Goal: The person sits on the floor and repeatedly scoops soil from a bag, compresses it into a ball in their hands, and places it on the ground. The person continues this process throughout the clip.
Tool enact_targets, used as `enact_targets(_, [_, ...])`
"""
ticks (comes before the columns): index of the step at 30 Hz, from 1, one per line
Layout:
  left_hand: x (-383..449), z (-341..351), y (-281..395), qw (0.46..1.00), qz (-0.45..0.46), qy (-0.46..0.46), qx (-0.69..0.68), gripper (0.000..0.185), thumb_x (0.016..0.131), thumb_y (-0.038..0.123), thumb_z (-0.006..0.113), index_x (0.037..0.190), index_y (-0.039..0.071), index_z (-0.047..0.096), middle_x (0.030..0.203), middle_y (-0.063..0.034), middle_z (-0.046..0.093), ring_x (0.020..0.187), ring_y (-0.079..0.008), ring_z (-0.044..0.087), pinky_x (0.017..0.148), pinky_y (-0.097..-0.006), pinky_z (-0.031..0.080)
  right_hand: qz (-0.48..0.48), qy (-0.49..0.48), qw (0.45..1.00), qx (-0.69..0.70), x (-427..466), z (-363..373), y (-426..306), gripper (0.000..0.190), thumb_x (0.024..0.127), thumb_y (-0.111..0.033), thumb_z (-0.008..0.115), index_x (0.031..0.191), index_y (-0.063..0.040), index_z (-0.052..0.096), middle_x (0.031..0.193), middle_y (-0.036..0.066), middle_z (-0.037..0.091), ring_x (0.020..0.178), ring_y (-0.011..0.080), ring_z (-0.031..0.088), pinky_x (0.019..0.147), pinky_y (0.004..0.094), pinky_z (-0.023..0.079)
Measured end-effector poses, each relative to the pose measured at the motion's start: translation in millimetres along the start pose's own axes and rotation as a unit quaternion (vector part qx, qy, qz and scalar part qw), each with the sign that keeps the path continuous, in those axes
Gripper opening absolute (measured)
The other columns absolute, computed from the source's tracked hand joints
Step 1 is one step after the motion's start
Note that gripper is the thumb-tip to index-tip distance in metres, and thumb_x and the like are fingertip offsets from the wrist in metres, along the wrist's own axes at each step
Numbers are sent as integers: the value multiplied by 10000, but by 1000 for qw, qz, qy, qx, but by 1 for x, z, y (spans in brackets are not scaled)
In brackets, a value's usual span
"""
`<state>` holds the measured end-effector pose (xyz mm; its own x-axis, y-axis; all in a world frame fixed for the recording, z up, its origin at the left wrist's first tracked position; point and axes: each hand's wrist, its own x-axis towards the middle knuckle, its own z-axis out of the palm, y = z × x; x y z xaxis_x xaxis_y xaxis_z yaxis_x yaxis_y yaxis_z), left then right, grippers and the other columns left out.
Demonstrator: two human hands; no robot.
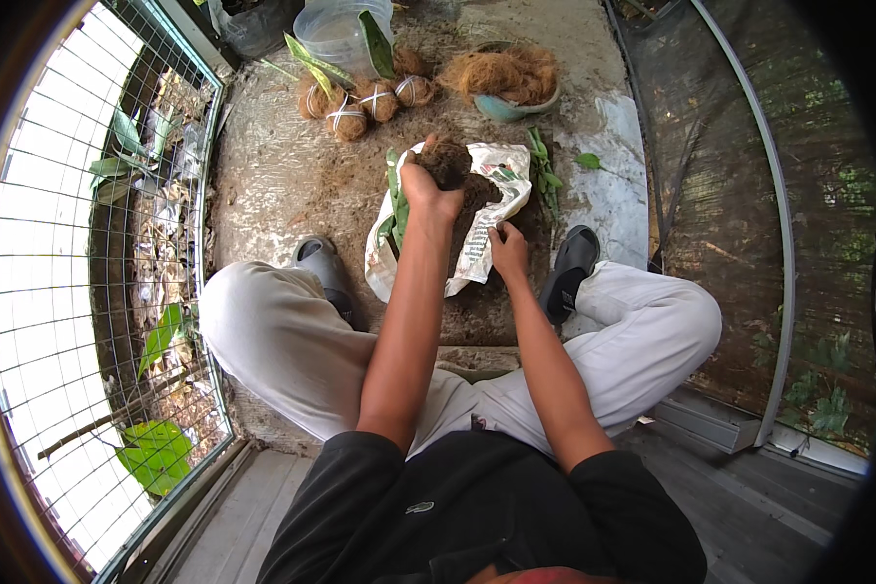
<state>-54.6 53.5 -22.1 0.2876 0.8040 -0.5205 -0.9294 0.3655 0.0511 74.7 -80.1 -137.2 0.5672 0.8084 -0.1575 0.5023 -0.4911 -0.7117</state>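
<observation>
My left hand [429, 191] holds a dark clump of soil [447, 163] above an opened white plastic sack [383, 274]. My right hand [509, 250] pinches the sack's near right edge, which bears printed writing. Loose dark soil [484, 191] lies on the sack, partly hidden by my left hand and forearm. Long green leaves [396, 197] rest along the sack's left side. Cut green leafy stems [544, 175] lie just past its right side.
Several coir-wrapped balls [377, 100] tied with white string stand ahead, some with leaves upright. Behind them is a transparent plastic tub [336, 33]. A bowl [507, 109] heaped with coconut fibre [511, 73] sits to the right. Wire mesh [117, 255] borders the left, dark netting [723, 182] the right.
</observation>
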Motion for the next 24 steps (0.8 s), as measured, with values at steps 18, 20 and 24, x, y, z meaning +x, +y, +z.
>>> enact_targets(18, [-1,3,4,1000,19,17,16,464,967,332,267,1168,47,572,1058,-142,625,931,-298,587,859,-452,476,-44,-11,999,28,4,-28,-21,259,852,-190,640,995,26,652,914,215,672,881,368,651,747,416,488])
enact_targets(20, [-1,2,5,1000,22,21,5,454,967,323,268,1163,46,570,1043,-142,625,920,-300,589,853,-449,480,-61,16,998,23,3,-29,-24,265,857,-201,633,995,24,653,924,217,672,908,377,644,768,426,483])
enact_targets(24, [2,1,7,1000,24,4,5,457,969,323,257,1152,44,569,1042,-144,620,925,-300,587,851,-443,482,-79,8,996,27,3,-27,-20,279,855,-226,637,980,24,657,928,211,674,917,378,641,780,432,483])
